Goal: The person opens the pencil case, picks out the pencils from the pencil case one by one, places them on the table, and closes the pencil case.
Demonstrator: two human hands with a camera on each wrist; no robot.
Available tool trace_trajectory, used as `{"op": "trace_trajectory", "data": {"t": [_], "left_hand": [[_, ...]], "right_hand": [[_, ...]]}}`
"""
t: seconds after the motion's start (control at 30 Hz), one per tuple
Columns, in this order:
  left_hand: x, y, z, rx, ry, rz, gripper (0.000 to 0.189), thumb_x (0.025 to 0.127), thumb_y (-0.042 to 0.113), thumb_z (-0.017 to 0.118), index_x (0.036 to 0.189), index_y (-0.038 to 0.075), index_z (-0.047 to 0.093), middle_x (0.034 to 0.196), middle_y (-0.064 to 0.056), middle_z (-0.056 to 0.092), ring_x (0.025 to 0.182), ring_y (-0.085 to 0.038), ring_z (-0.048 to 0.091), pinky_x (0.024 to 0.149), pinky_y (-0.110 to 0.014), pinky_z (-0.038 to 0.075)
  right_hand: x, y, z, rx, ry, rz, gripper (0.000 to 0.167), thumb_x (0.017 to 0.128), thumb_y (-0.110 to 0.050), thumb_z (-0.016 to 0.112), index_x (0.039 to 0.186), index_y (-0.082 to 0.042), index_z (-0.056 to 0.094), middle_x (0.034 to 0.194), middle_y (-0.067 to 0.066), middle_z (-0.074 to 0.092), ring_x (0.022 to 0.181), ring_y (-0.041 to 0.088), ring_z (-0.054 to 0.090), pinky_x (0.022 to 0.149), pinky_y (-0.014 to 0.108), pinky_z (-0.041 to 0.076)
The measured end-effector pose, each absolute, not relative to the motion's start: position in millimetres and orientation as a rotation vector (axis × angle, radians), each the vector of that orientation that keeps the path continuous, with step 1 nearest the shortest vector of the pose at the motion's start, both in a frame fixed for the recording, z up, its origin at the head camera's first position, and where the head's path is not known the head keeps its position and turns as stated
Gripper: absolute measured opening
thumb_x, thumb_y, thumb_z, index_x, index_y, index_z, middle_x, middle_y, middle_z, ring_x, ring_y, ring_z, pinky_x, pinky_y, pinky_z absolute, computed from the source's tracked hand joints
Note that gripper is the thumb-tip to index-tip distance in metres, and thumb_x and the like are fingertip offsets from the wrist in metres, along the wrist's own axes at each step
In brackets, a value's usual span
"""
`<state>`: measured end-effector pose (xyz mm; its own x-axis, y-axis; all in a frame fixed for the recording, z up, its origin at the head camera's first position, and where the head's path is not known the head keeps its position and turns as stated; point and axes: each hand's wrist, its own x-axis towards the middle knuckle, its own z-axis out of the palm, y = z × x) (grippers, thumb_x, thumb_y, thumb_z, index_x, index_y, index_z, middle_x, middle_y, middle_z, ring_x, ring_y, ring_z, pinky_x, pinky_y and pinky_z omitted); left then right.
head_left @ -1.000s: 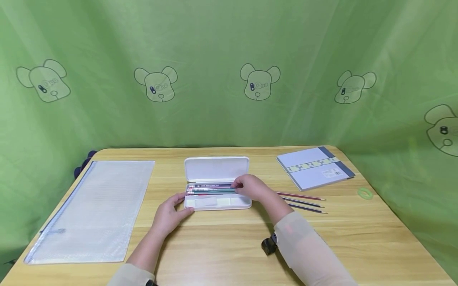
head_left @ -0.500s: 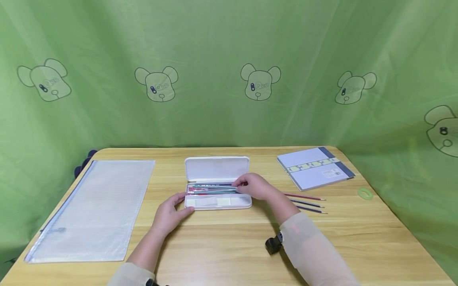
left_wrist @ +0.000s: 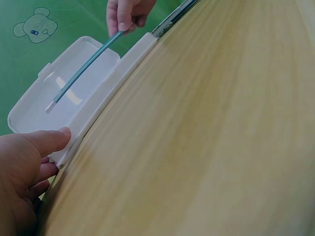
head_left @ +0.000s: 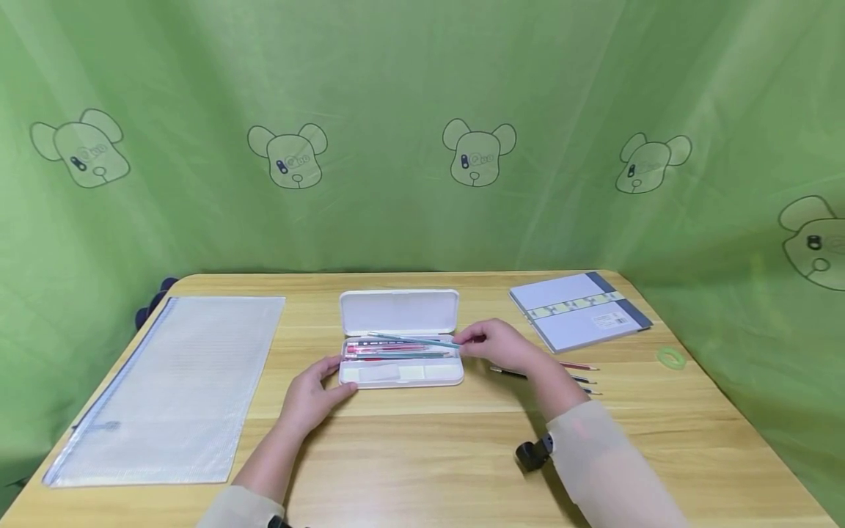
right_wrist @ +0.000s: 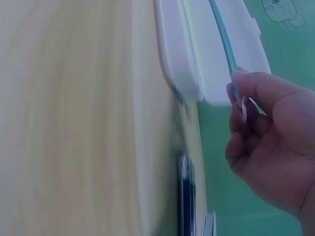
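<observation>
A white pencil case [head_left: 432, 372] lies with its lid [head_left: 399, 312] raised on the wooden table. Several pencils [head_left: 389, 356], teal, dark and pinkish, lie in its rear part, with a white eraser-like block [head_left: 380, 373] in front. My left hand [head_left: 310, 400] holds the case's left end, thumb at the front edge [left_wrist: 54, 141] and fingers round the side. Beyond the right end, my right hand [head_left: 498, 345] pinches a teal pencil [left_wrist: 83, 68] near its sharpened tip [right_wrist: 241, 109]. That pencil slants over the case, its white-ended tail toward the left.
More pencils [head_left: 508, 372] lie on the table right of the case, partly behind the right forearm. A notebook [head_left: 574, 323] with a patterned band sits at the back right, near a pale green ring [head_left: 672, 358]. A translucent zip pouch [head_left: 178, 389] covers the left side.
My right hand has moved to the right and drawn one teal pencil up from the others in the case. The left hand has stayed at the case's left end.
</observation>
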<state>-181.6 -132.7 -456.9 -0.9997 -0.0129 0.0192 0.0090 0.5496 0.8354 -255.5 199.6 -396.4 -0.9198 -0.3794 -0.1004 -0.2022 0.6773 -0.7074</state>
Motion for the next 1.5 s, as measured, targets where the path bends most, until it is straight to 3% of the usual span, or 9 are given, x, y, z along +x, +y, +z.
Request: {"op": "trace_trajectory", "data": {"t": [0.47, 0.93, 1.2, 1.5], "left_hand": [[-181.2, -132.9, -454.8, -0.029, -2.741, -1.448, 0.058, 0.084, 0.025, 0.076, 0.133, 0.001, 0.057, 0.135, -0.017, 0.061, 0.135, -0.037, 0.049, 0.117, -0.052, 0.034], [-179.2, -133.0, -454.7, -0.019, -2.734, -1.466, 0.057, 0.083, 0.025, 0.077, 0.132, 0.001, 0.058, 0.134, -0.018, 0.062, 0.135, -0.036, 0.049, 0.117, -0.051, 0.034], [-180.0, -132.2, -455.1, -0.020, -2.743, -1.462, 0.059, 0.083, 0.025, 0.077, 0.133, 0.001, 0.056, 0.135, -0.018, 0.061, 0.135, -0.036, 0.048, 0.118, -0.051, 0.033], [-180.5, -133.6, -456.7, -0.021, -2.747, -1.451, 0.060, 0.083, 0.024, 0.077, 0.133, 0.000, 0.056, 0.135, -0.018, 0.061, 0.135, -0.037, 0.048, 0.117, -0.052, 0.033]], "right_hand": [[-232.5, 259.0, -390.1, -0.446, 2.743, -0.995, 0.021, 0.091, -0.019, 0.068, 0.107, -0.006, 0.074, 0.099, 0.007, 0.073, 0.084, 0.013, 0.058, 0.074, 0.028, 0.050], [-202.5, 315.5, -389.6, -0.402, 2.807, -0.929, 0.024, 0.092, -0.020, 0.067, 0.110, -0.004, 0.073, 0.104, 0.010, 0.073, 0.090, 0.012, 0.060, 0.075, 0.025, 0.052], [-183.9, 340.2, -390.0, -0.302, 2.800, -0.915, 0.027, 0.092, -0.021, 0.067, 0.111, -0.002, 0.071, 0.093, 0.005, 0.067, 0.078, 0.009, 0.052, 0.064, 0.022, 0.047], [-172.4, 359.4, -397.8, -0.241, 2.760, -0.901, 0.026, 0.091, -0.019, 0.067, 0.111, -0.003, 0.071, 0.096, 0.006, 0.070, 0.075, 0.008, 0.054, 0.064, 0.022, 0.049]]}}
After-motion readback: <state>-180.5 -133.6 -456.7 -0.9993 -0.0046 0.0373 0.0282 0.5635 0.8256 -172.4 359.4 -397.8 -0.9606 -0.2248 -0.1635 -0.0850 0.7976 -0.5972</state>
